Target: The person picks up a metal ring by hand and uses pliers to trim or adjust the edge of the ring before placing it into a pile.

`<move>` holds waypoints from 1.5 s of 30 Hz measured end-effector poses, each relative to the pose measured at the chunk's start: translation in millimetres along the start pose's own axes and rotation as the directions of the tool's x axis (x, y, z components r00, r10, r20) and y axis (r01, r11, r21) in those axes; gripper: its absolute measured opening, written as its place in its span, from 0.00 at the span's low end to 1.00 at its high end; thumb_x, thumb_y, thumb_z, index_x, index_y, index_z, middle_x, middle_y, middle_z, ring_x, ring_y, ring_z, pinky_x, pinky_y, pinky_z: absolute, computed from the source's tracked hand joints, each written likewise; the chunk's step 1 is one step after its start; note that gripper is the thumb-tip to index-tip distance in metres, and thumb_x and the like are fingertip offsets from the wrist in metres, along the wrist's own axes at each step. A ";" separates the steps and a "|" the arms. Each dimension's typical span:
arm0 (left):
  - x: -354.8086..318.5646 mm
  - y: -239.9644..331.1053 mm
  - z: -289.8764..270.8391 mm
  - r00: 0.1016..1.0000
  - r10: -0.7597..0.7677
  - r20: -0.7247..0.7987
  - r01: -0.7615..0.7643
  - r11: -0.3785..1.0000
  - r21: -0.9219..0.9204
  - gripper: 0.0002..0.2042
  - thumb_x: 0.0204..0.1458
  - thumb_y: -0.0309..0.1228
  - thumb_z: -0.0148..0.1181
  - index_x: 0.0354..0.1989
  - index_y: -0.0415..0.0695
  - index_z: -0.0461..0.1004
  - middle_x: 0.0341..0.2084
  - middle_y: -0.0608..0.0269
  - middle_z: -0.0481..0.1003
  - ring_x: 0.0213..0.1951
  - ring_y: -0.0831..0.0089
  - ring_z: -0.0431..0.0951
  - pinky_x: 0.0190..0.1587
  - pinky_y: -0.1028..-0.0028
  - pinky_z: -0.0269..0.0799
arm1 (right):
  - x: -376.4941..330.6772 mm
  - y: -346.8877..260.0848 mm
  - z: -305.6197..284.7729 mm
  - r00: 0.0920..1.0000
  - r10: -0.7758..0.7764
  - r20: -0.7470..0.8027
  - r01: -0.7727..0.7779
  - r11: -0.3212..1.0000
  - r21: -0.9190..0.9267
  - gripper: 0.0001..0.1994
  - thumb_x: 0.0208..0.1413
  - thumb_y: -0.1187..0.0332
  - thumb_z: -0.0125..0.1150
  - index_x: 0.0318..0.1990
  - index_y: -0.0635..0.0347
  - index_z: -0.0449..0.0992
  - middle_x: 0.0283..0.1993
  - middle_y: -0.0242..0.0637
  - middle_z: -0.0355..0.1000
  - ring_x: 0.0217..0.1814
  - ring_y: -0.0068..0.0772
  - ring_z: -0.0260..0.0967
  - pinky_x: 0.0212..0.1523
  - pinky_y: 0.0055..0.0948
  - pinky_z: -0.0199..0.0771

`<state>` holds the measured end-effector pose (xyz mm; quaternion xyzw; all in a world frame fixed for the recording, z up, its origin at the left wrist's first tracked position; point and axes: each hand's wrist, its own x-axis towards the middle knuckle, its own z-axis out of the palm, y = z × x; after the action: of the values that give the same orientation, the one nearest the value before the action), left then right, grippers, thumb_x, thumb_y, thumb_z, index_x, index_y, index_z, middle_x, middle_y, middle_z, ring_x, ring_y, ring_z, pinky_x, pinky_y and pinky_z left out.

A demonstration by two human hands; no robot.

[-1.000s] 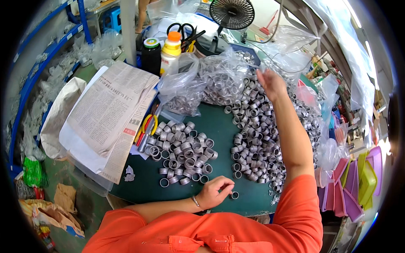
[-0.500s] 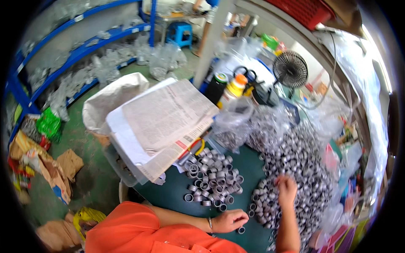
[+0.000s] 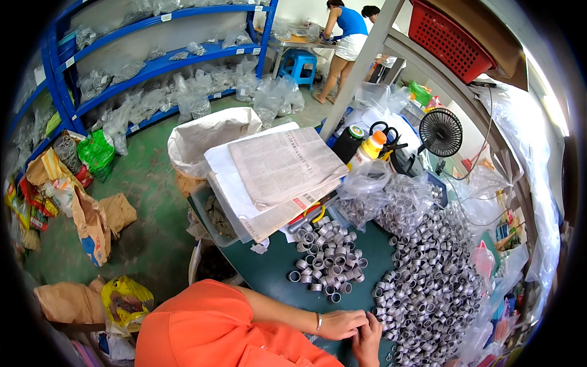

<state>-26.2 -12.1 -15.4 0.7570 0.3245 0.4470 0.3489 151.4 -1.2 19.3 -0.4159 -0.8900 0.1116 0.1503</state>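
My left hand [image 3: 340,324] and my right hand [image 3: 368,344] meet at the table's near edge, just left of a large heap of short grey metal rings [image 3: 431,284]. The fingers of both hands are curled in and pressed together. Whatever sits between them is hidden under the fingers. Beyond my left hand lies a smaller pile of the same kind of ring [image 3: 330,257], apart from the large heap. A bracelet circles my left wrist.
Newspaper sheets [image 3: 287,165] cover a clear plastic bin [image 3: 217,229] on the left. Behind the piles are pliers [image 3: 313,215], clear bags of rings [image 3: 361,189], bottles [image 3: 370,147] and a small black fan [image 3: 441,133]. Two people work at a far table.
My right hand has come off the large heap, moving left and toward me to meet my left hand. The head view has shifted, now showing the people in the background.
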 end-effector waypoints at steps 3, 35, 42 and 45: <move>-3.5 -2.6 4.5 0.997 -0.069 0.041 0.064 0.991 0.114 0.27 0.42 0.25 0.63 0.51 0.36 0.59 0.43 0.50 0.63 0.44 0.51 0.70 0.44 0.61 0.69 | -13.5 -7.1 3.2 0.997 0.068 -0.033 -0.066 0.996 0.065 0.17 0.46 0.75 0.62 0.47 0.64 0.72 0.59 0.51 0.60 0.57 0.54 0.57 0.57 0.45 0.58; -37.2 21.0 -22.7 0.942 -0.317 0.108 0.306 0.946 0.102 0.25 0.46 0.23 0.62 0.54 0.39 0.62 0.42 0.55 0.67 0.37 0.68 0.73 0.41 0.73 0.73 | -44.8 17.8 11.2 0.753 0.485 -0.446 -0.338 0.865 0.369 0.13 0.52 0.82 0.47 0.45 0.66 0.72 0.47 0.47 0.69 0.50 0.45 0.67 0.53 0.33 0.66; -7.8 23.6 -12.9 0.912 -0.359 0.201 0.351 0.934 0.073 0.24 0.47 0.22 0.60 0.55 0.39 0.63 0.41 0.56 0.68 0.35 0.73 0.73 0.38 0.76 0.73 | -45.0 9.5 0.6 0.875 0.324 -0.359 -0.237 0.935 0.265 0.23 0.42 0.86 0.54 0.50 0.59 0.71 0.47 0.41 0.72 0.52 0.46 0.66 0.53 0.38 0.65; -0.8 23.0 -8.6 0.909 -0.362 0.206 0.362 0.932 0.038 0.23 0.48 0.21 0.60 0.55 0.39 0.63 0.41 0.57 0.69 0.35 0.75 0.74 0.38 0.77 0.73 | -36.1 12.6 8.1 0.895 0.360 -0.263 -0.296 0.921 0.255 0.25 0.41 0.82 0.59 0.51 0.58 0.69 0.47 0.39 0.72 0.50 0.43 0.67 0.49 0.36 0.66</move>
<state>-30.1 -23.3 6.1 0.7267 0.4201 0.2924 0.4582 179.4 -21.9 1.4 -0.5547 -0.7560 0.1627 0.3072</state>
